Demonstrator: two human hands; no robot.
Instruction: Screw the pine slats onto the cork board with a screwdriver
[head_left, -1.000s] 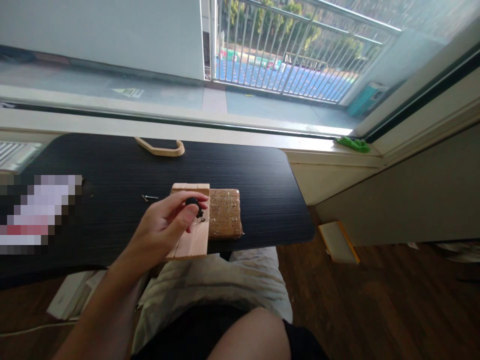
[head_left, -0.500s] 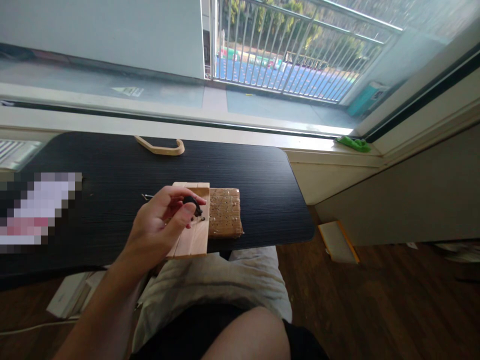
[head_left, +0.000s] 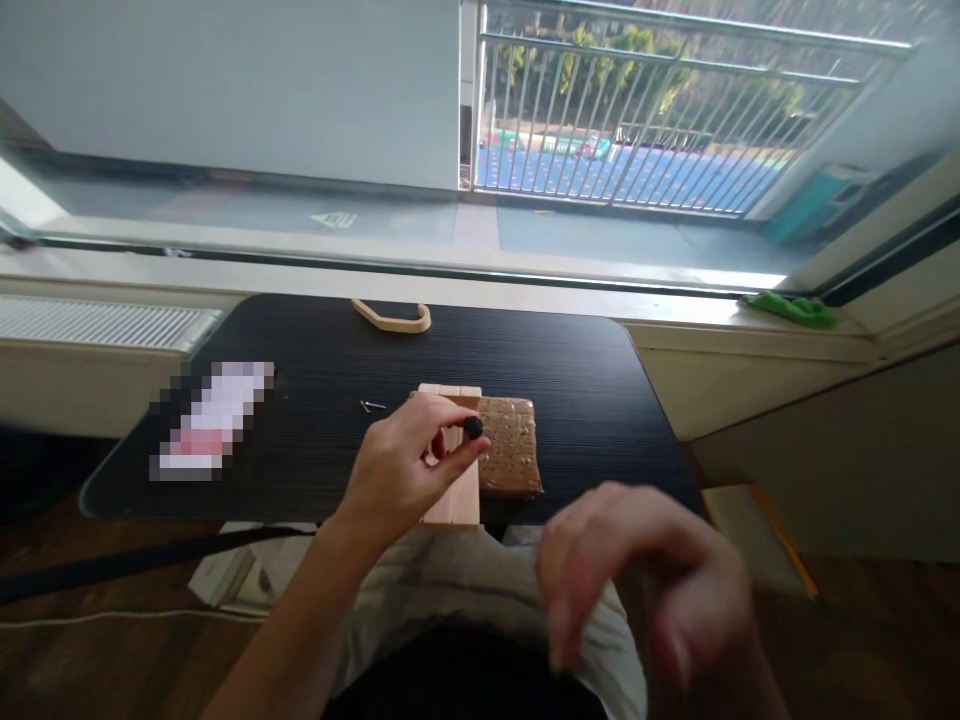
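My left hand (head_left: 409,465) pinches a small black knob-like piece (head_left: 472,428) between thumb and fingertips; its exact kind I cannot make out. Below and behind that hand is a pale wooden piece (head_left: 463,500) made of joined slats with a raised edge, partly covered by the hand. It lies against a brown block wrapped in clear tape (head_left: 510,445), its top dotted with small holes. My right hand (head_left: 637,570) is in the air at the lower right, blurred, fingers bent down and apart from the thumb, nothing visible in it.
A few small screws (head_left: 371,406) lie on the black table (head_left: 585,400), left of the wooden piece. A curved wooden strip (head_left: 394,322) lies near the far edge. A pixelated flat item (head_left: 217,415) is at the left. A green cloth (head_left: 791,310) rests on the windowsill.
My right hand has come into view at the lower right. My left hand still holds the black piece, now turned so its round end faces me. The view has shifted left.
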